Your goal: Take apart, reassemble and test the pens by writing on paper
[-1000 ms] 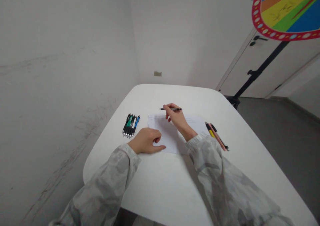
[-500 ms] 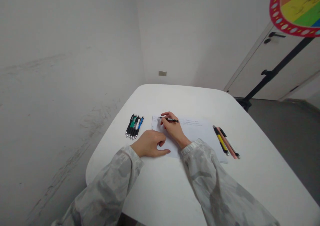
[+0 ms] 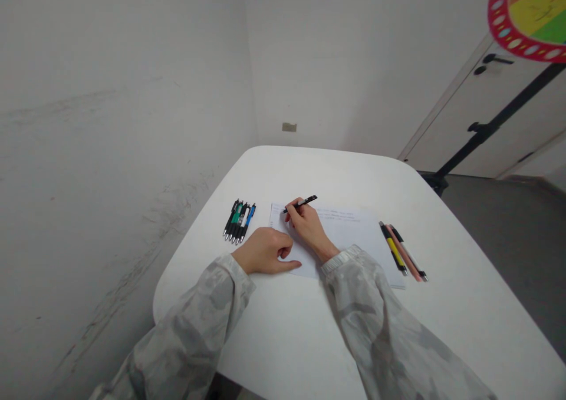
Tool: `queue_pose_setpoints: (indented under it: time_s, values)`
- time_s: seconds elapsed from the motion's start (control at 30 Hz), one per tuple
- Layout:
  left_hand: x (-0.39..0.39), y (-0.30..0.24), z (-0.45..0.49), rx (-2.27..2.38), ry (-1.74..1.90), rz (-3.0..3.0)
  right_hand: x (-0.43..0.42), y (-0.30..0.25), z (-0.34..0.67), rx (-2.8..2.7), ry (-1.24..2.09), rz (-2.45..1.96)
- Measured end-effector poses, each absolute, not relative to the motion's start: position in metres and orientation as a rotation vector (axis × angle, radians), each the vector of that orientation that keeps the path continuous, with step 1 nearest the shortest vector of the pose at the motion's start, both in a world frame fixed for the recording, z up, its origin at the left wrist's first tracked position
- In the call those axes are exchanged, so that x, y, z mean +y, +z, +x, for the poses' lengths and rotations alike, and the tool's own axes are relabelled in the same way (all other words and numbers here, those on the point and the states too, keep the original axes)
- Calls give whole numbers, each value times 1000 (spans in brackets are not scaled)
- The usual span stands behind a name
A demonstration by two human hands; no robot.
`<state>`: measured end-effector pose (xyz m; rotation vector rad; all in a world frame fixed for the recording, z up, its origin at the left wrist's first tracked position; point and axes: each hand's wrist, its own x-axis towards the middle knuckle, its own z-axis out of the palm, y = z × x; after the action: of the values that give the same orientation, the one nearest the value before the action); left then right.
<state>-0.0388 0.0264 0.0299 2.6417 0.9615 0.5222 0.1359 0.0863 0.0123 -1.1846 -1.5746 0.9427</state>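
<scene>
Clearly, the right hand holds a slim black-and-white pen, pinched between the fingertips, at the upper left part of the handwritten white paper. The left hand, half curled with thumb stretched out and gripping nothing visible, rests over the paper's lower left edge, near a row of black, green, white and blue pens.

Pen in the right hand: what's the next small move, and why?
Probably a short stroke with the pen at the paper's upper left: the right hand holds it tip-down there, and the left hand lies over the near left corner, likely steadying the sheet. I can't tell whether the tip touches yet.
</scene>
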Motion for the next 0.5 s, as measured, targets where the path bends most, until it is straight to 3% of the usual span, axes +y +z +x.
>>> queue_pose_setpoints:
  time_s: [0.5]
  values:
    - [28,30,-39,956,516,2642,87,12,135,-1635,927,-1182]
